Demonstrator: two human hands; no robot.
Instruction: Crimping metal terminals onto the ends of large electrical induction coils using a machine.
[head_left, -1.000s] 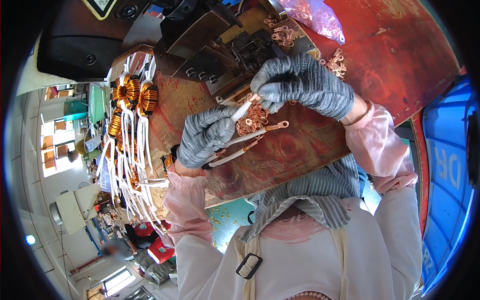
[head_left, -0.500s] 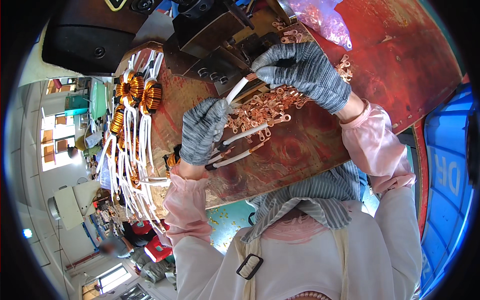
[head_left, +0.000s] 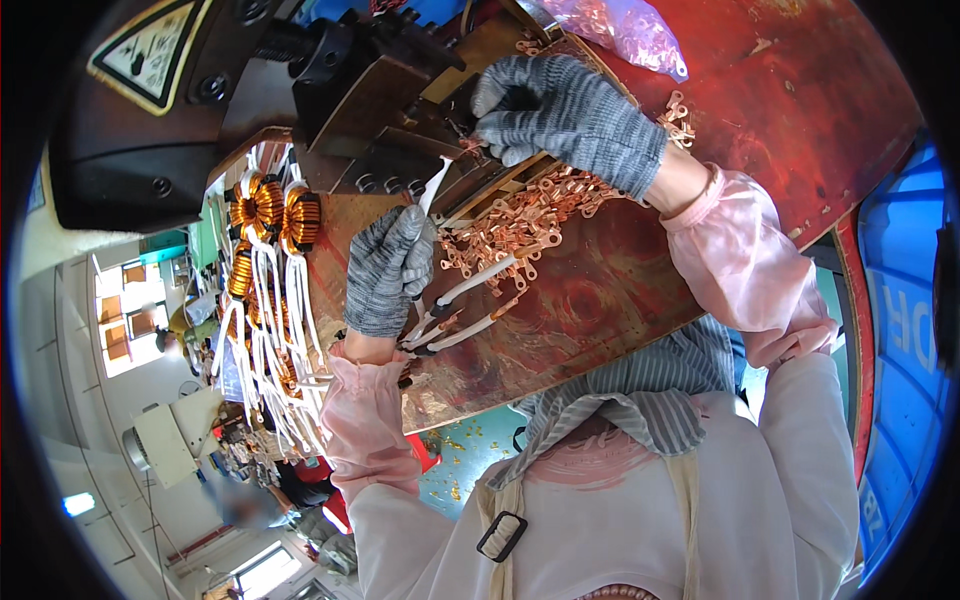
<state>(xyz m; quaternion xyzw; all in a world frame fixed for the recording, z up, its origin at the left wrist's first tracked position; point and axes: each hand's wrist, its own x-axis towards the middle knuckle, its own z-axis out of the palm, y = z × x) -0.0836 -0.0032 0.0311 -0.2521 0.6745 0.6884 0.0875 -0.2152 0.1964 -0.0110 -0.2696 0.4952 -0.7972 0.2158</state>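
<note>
My gloved left hand (head_left: 390, 272) is closed round a white-sleeved wire (head_left: 434, 188), whose end points up toward the dark metal press (head_left: 385, 150). My gloved right hand (head_left: 570, 122) has its fingertips pinched together just in front of the press. A small copper-coloured piece (head_left: 469, 146) shows at those fingertips, partly hidden; whether it is a lug or bare wire I cannot tell. Below my right hand lies a heap of copper lugs (head_left: 520, 225). Two white-sleeved leads (head_left: 480, 278) with copper ends rest on the table beside my left hand.
Copper-wound coils (head_left: 258, 208) with long white leads (head_left: 275, 330) hang or lie at the left. A plastic bag of lugs (head_left: 630, 35) and a few loose lugs (head_left: 677, 122) sit on the red table (head_left: 790, 130). A blue bin (head_left: 905, 330) stands at the right.
Both hands have shifted slightly left, and the right one also up. The white sleeve's end now stands apart from my right fingertips. The whole view has shifted, showing more of the machine.
</note>
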